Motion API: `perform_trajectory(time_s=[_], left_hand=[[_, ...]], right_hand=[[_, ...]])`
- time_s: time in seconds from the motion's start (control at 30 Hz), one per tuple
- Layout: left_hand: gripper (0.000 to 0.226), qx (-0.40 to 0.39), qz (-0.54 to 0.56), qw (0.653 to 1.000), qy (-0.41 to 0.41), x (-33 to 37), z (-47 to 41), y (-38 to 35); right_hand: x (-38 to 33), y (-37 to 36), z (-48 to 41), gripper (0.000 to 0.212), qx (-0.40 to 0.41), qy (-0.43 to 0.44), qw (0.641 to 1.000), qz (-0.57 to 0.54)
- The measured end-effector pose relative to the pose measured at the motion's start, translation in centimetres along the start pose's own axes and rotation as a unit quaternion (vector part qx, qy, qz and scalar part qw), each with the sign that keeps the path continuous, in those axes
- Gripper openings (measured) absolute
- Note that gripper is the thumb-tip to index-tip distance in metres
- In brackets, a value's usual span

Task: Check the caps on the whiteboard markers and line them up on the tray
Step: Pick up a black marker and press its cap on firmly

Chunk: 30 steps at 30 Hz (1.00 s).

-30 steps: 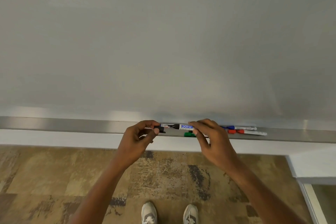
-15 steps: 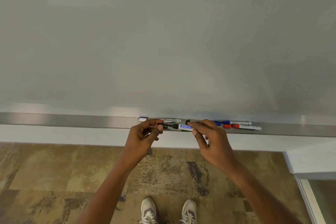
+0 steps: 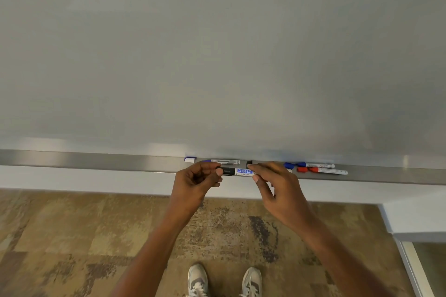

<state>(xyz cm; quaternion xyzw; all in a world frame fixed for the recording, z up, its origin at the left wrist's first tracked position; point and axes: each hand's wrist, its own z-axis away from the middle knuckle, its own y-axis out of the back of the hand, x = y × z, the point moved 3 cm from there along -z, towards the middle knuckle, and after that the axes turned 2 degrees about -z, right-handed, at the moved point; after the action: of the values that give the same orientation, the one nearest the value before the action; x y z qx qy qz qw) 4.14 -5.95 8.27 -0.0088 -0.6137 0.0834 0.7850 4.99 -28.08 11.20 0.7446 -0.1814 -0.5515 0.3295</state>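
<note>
I hold a black whiteboard marker [image 3: 242,171] level, just in front of the metal tray [image 3: 96,161]. My left hand [image 3: 196,182] pinches its black cap [image 3: 226,171], which sits on the marker's tip end. My right hand [image 3: 277,185] grips the white barrel at the other end. On the tray to the right lie a blue marker [image 3: 313,165] and a red marker [image 3: 323,171], side by side. Behind my left hand rests another marker [image 3: 226,161] with a purple-blue end. A small blue cap [image 3: 190,159] lies to its left.
The whiteboard [image 3: 217,55] fills the upper view above the tray. A small dark object [image 3: 249,164] sits on the tray behind my right fingers. Below are patterned carpet [image 3: 72,236], my shoes [image 3: 224,279] and a white wall corner [image 3: 415,219] at the right.
My left hand has brought the black cap rightward onto the marker's exposed tip; the gap seen earlier is gone. The view shifted, showing more of the tray's left side.
</note>
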Motion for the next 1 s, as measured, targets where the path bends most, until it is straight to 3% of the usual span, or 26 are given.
perform_trajectory(time_s=[0.33, 0.63, 0.8, 1.0], left_hand=[[0.028, 0.007, 0.046, 0.998, 0.050, -1.0, -0.6, 0.6], [0.017, 0.020, 0.065, 0.996, 0.061, -1.3, -1.5, 1.1], [0.017, 0.065, -0.030, 0.997, 0.039, -1.3, -3.1, 1.6], [0.016, 0.124, -0.110, 0.979, 0.120, -4.4, -4.9, 4.1]], right_hand=[[0.1, -1.4, -0.6, 0.033, -0.024, 0.016, 0.999, 0.032], [1.0, -3.6, -1.5, 0.033, -0.023, -0.020, 0.999, -0.019], [2.3, -4.8, -2.9, 0.033, -0.053, -0.031, 0.996, -0.058], [4.2, -8.6, -3.8, 0.030, -0.058, -0.043, 0.997, 0.001]])
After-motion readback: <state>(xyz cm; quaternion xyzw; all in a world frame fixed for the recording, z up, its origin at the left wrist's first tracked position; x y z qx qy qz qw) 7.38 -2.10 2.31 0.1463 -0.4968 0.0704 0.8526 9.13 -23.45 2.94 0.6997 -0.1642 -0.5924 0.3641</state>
